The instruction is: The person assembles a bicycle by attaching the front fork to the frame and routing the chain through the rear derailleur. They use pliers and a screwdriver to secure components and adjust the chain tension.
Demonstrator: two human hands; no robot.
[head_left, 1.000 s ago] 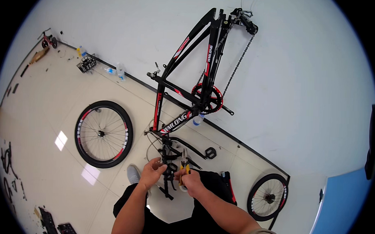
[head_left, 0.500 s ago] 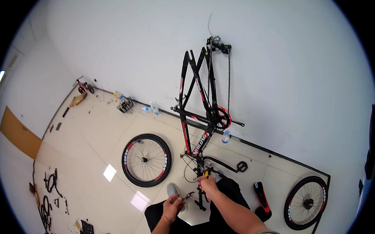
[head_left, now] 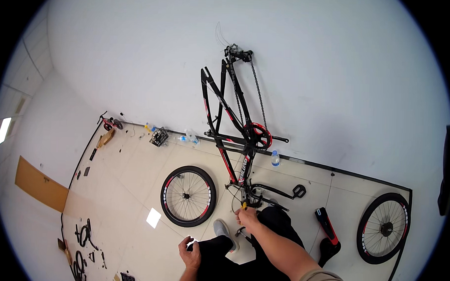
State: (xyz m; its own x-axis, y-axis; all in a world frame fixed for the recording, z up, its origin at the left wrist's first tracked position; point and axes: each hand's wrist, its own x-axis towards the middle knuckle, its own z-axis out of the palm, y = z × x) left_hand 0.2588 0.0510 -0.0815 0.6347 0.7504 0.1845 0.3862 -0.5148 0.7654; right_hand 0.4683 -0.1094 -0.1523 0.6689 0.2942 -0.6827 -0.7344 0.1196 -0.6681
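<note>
An upside-down black-and-red bicycle frame (head_left: 219, 110) leans its rear end against the white wall. My right hand (head_left: 248, 218) is closed at the handlebar end, on a small yellow-handled tool (head_left: 244, 205); its working end is too small to make out. Thin cables (head_left: 234, 196) loop beside that hand. My left hand (head_left: 191, 254) hovers over my left knee, away from the bicycle, thumb and fingers apart with nothing visible between them. A brake lever (head_left: 242, 233) shows below my right hand. The red chainring (head_left: 261, 137) and a hanging chain (head_left: 257, 84) are farther up.
One wheel (head_left: 186, 222) lies on the tiles left of the frame; another wheel (head_left: 363, 244) rests by the wall at right. Between my right arm and that one is a black-and-red saddle (head_left: 329, 238). A water bottle (head_left: 275, 158) stands by the wall. Several black parts (head_left: 86, 235) lie far left.
My left hand has drawn away from the bicycle to the left, and its pinched fingers have parted. My right hand stays at the handlebar with the tool. The whole view has shifted and tilted.
</note>
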